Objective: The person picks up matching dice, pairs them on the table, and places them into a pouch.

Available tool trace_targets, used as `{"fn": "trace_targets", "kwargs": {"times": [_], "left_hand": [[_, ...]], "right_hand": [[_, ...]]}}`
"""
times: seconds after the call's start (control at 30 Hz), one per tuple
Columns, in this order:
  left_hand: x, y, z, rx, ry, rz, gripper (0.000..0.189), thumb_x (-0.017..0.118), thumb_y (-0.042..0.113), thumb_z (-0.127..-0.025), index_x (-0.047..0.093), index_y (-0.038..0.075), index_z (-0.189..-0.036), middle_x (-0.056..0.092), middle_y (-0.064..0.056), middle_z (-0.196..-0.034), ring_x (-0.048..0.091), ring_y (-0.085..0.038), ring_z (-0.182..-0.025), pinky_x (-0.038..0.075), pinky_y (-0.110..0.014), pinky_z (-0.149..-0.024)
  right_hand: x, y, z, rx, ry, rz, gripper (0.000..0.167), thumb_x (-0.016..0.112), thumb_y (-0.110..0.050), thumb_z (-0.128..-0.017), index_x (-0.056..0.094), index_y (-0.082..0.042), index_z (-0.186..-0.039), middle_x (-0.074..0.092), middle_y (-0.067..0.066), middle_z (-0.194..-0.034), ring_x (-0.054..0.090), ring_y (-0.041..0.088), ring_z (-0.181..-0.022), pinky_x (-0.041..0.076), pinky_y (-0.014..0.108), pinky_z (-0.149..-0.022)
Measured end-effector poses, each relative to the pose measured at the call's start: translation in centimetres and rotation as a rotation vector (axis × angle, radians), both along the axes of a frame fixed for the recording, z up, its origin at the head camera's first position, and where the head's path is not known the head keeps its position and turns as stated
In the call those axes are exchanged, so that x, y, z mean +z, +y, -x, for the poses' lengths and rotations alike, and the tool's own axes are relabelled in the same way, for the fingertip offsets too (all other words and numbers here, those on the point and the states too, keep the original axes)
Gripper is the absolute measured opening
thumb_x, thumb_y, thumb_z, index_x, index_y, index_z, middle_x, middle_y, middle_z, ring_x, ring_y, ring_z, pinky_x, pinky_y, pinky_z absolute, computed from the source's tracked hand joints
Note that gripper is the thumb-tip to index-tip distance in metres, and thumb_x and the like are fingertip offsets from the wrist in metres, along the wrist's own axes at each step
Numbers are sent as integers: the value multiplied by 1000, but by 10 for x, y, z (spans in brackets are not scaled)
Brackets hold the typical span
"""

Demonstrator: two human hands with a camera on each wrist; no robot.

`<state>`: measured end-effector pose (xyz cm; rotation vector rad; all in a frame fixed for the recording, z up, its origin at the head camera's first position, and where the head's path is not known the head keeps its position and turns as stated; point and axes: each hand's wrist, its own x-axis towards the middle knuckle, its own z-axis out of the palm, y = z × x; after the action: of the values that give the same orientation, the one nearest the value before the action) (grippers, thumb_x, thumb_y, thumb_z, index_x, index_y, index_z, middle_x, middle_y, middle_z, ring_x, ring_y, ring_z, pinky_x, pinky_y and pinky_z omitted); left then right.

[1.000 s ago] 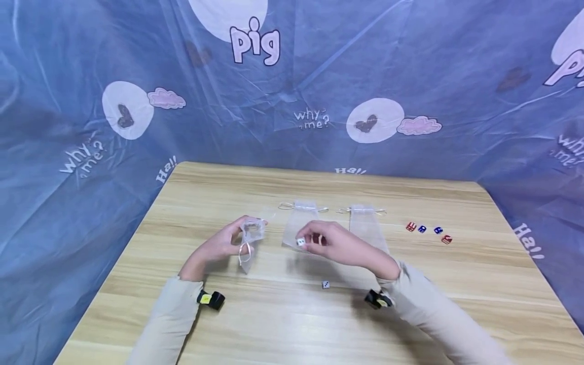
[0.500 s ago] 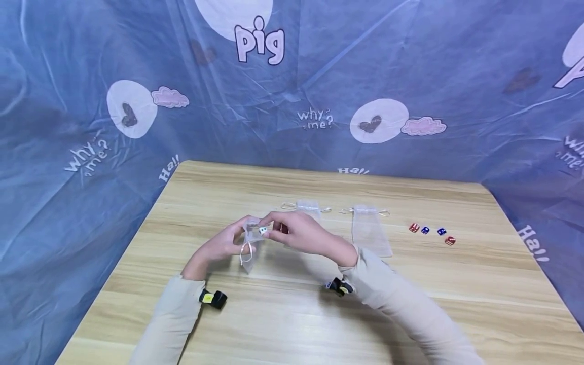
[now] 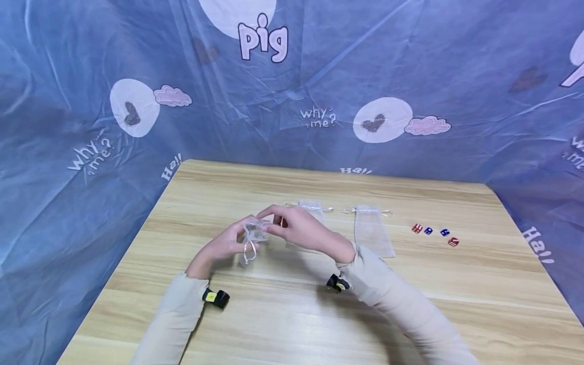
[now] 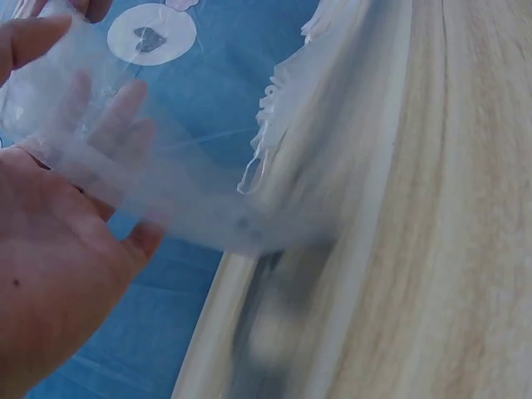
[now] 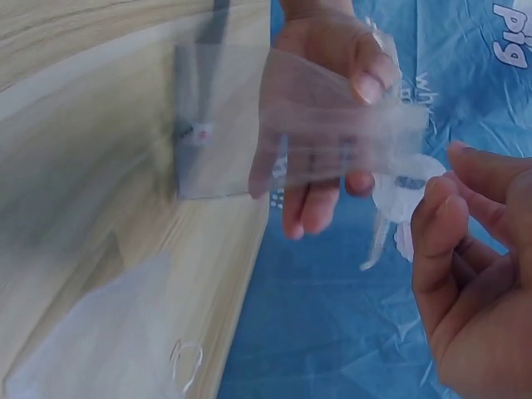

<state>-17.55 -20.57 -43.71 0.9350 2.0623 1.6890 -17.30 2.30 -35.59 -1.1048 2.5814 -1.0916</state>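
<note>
My left hand (image 3: 223, 243) holds a sheer white drawstring pouch (image 3: 254, 230) upright, with its mouth spread and a white cord loop hanging at its side. In the right wrist view, the pouch (image 5: 307, 116) lies across the left hand's fingers, and a small white die (image 5: 202, 133) with a red dot shows through its lower end. My right hand (image 3: 301, 228) is at the pouch's mouth, thumb and index finger apart, other fingers bent. No die shows between its fingertips (image 5: 440, 187).
Two more sheer drawstring pouches lie flat: one pouch (image 3: 311, 205) partly behind the right hand, another pouch (image 3: 374, 233) right of it. Farther right are red dice, such as one die (image 3: 417, 228), and blue dice, such as one die (image 3: 444, 232). A printed blue curtain (image 3: 274, 126) surrounds the wooden table.
The right hand has moved left to the pouch's mouth, and the white die it pinched has left its fingertips. Another white die on the table is now hidden by the right wrist.
</note>
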Motion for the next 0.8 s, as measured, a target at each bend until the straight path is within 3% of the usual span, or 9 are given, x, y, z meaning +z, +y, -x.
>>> {"fn": "trace_targets", "kwargs": {"times": [0.1,0.2,0.33,0.47,0.6,0.7,0.8], "left_hand": [[1,2,0,16,-16,-4,43,63,4,-83,49,-4,-123,60,-7,-115,55,-6,-108,36,-48,-102],[0,3,0,13,-2,-9,42,62,-2,-83,49,-6,-123,60,-15,-120,57,-8,-109,40,-39,-101],[-3,3,2,-13,5,-29,43,61,-7,-84,47,-7,-125,53,-27,-133,57,-16,-116,43,-28,-100],[-4,1,2,-15,-14,-45,44,60,-8,-84,47,-5,-125,55,-20,-135,56,-23,-120,42,-24,-100],[-3,2,1,-7,-36,-43,46,61,-8,-83,46,-5,-127,50,-27,-137,54,-28,-122,41,-24,-102],[-2,3,0,-4,-47,-43,49,60,-8,-82,45,-6,-128,43,-37,-138,55,-20,-121,41,-24,-101],[-3,3,0,1,-58,-44,50,60,-9,-82,44,-6,-130,42,-36,-139,54,-7,-118,41,-23,-100]], "right_hand": [[3,9,0,-7,-48,38,30,63,-19,-93,62,-10,-121,63,-1,-70,52,5,-52,47,21,-51],[5,19,0,-2,-69,52,31,63,-16,-93,60,-8,-123,63,1,-74,54,5,-55,49,23,-53],[7,36,-4,16,-56,9,36,65,-19,-92,58,-8,-126,64,-2,-82,56,4,-65,50,22,-60],[4,54,-12,47,-82,-46,44,68,-24,-90,55,-11,-130,64,-4,-89,58,4,-75,51,23,-65],[-1,73,-23,69,-116,-133,52,68,-32,-89,51,-14,-135,64,-1,-99,60,10,-90,52,30,-76],[-8,87,-30,85,-148,-169,58,67,-36,-88,48,-13,-137,64,5,-107,59,16,-100,51,37,-83],[-20,100,-37,103,-188,-162,60,68,-36,-87,47,-10,-137,63,8,-111,59,22,-104,51,38,-85]]}}
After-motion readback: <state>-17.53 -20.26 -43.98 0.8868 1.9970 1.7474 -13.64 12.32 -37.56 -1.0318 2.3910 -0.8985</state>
